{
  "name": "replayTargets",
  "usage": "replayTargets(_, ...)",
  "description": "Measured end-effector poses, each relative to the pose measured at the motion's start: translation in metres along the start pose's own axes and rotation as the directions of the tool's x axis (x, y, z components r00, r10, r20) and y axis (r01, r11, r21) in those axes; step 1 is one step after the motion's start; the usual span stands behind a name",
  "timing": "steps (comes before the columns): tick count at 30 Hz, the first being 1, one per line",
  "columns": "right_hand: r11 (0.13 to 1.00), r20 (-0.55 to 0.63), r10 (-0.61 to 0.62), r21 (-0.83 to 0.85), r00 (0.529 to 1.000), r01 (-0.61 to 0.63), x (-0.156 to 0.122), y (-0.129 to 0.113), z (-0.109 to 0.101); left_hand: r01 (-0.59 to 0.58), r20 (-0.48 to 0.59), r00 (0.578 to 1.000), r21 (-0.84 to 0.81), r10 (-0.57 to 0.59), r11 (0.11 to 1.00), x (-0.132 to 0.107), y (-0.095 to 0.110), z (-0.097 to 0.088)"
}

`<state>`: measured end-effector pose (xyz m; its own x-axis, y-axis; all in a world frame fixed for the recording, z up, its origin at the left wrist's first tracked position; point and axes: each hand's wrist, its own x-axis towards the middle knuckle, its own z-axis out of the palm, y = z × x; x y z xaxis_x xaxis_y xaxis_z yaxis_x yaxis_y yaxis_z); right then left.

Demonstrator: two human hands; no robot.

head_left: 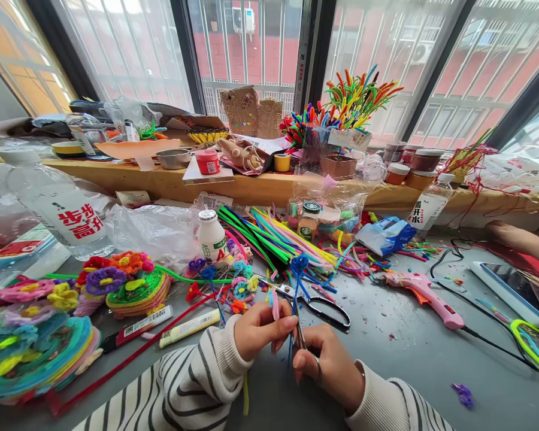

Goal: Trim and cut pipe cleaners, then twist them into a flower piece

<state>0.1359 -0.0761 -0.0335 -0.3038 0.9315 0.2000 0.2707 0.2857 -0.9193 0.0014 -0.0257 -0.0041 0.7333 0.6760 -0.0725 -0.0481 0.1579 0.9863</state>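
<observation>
My left hand (264, 326) is closed in a pinch on the blue pipe-cleaner flower (299, 263), its fuzzy head up and its stem running down between my hands. A short pink fuzzy piece (275, 304) sticks up by the left fingers. My right hand (326, 362) is closed round a narrow dark metal tool (300, 335), which touches or lies close to the stem; its exact kind is partly hidden by the fingers. Black-handled scissors (330, 312) lie on the table just behind my hands. Small pipe-cleaner flowers (242, 287) lie to the left of them.
Bundled pipe cleaners (260, 236) lie behind a white bottle (212, 236). At right are a pink glue gun (424, 293) with a black cord and a tablet (516, 293). Flower-covered coiled discs (40, 353) fill the left. Another person's arm (521, 239) reaches in at right.
</observation>
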Motion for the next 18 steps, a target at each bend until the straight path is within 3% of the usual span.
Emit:
replayTargets(7, 0.996, -0.039, 0.082, -0.040, 0.996, -0.083, 0.0006, 0.0073, 0.0008, -0.003, -0.018, 1.000, -0.007, 0.003, 1.000, 0.0000, -0.0002, -0.0006)
replayTargets(18, 0.999, 0.026, 0.042, 0.007, 0.999, -0.042, 0.0005, 0.0009, -0.0008, -0.003, -0.007, 1.000, -0.013, 0.003, 1.000, 0.0007, -0.0019, -0.0015)
